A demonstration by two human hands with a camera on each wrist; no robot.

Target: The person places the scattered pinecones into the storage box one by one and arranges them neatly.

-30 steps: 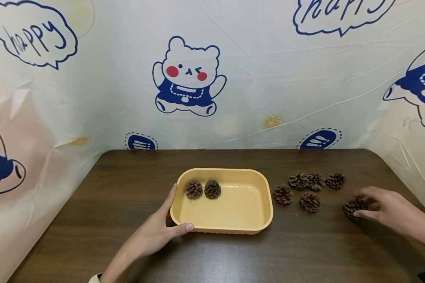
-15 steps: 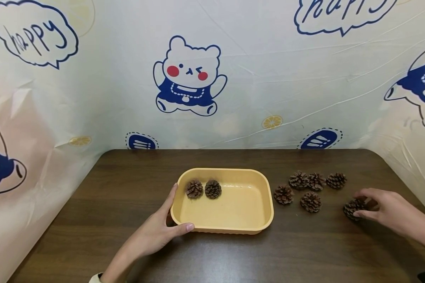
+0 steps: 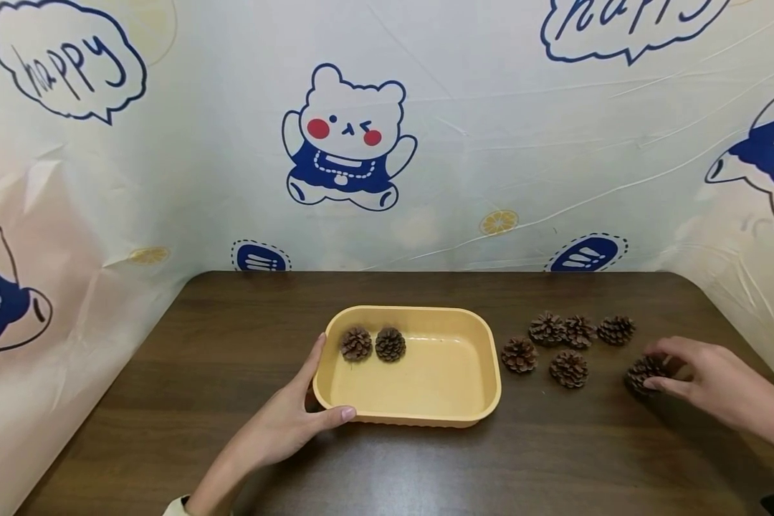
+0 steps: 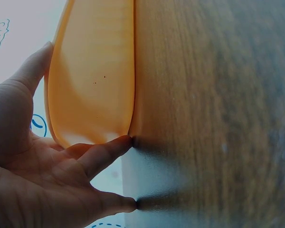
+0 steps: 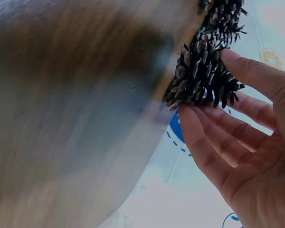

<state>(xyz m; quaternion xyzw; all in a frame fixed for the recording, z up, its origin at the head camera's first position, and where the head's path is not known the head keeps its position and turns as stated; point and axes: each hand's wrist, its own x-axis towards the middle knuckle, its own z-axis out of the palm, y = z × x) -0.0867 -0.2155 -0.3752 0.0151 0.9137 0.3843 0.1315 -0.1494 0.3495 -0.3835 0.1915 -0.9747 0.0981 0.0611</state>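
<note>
My left hand (image 3: 282, 426) holds the near left corner of a yellow plastic basin (image 3: 451, 418). Its thumb lies along the front side and its fingers along the left end. In the left wrist view, some fingertips of this hand (image 4: 61, 175) touch the table. Two brown pine cones, a left one (image 3: 356, 344) and a right one (image 3: 390, 345), lie inside the basin at the back left. At the far right my right hand (image 3: 716, 380) pinches a pine cone (image 3: 643, 374) between thumb and fingers; the right wrist view shows this pine cone (image 5: 202, 76) closely.
Several other pine cones lie loose between basin and right hand; the nearest to the basin (image 3: 519, 355) sits just off its right end. The dark wooden table (image 3: 426, 473) meets a white printed sheet (image 3: 458, 143) at its back and sides.
My right hand and the pine cone it pinches have shifted slightly upward in the head view. The left hand and basin hold their places; the head view has drifted a little.
</note>
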